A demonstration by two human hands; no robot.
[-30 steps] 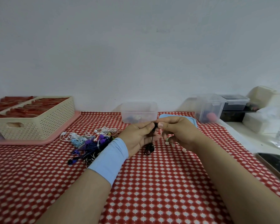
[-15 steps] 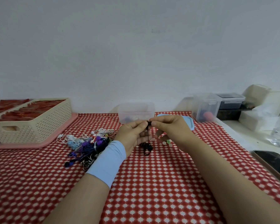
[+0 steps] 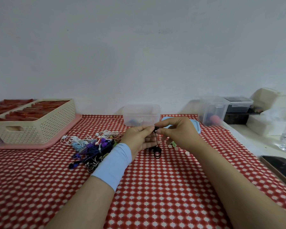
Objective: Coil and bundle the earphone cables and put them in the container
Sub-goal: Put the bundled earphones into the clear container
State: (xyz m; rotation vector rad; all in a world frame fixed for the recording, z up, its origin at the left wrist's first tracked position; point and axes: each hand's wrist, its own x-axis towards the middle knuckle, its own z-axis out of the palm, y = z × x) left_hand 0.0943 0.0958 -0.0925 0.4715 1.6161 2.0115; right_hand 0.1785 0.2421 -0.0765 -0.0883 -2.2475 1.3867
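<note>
Left hand (image 3: pixel 138 139), right hand (image 3: pixel 177 133) pinch earphone cable (image 3: pixel 156 151) between them.

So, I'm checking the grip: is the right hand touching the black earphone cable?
Touching. The head view shows the right hand pinching the top end of the black earphone cable between thumb and forefinger; the left hand holds it alongside.

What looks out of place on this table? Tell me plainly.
Loose ear tips lie scattered on the red cloth by the right hand, which with the left hand pinches the black earphone. The earphone pile left of them is a tangled heap. Nothing looks spilled or broken.
</note>
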